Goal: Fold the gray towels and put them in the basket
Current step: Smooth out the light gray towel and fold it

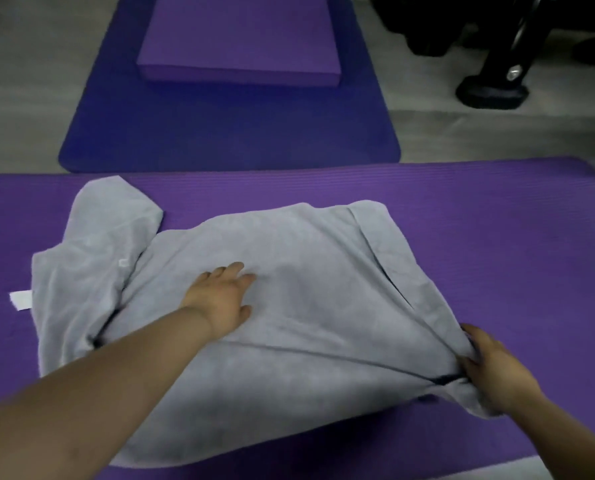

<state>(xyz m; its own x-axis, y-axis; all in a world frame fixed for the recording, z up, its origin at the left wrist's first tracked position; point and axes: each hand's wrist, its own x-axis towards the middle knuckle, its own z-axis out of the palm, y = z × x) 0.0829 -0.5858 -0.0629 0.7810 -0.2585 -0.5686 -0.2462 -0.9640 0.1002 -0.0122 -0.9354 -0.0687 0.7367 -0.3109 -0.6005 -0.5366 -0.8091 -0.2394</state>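
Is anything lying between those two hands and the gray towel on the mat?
Nothing visible does. The left hand rests flat on the gray towel, and the right hand grips the towel's right corner directly.

The towel (289, 271) is plain light gray with a white tag (21, 300), the ribbed mat (497, 237) is purple with fine parallel lines, the smooth mat (220, 126) is dark blue, the foam block (240, 39) is solid purple, the floor (22, 81) is pale gray, and the stand (490, 93) is black.
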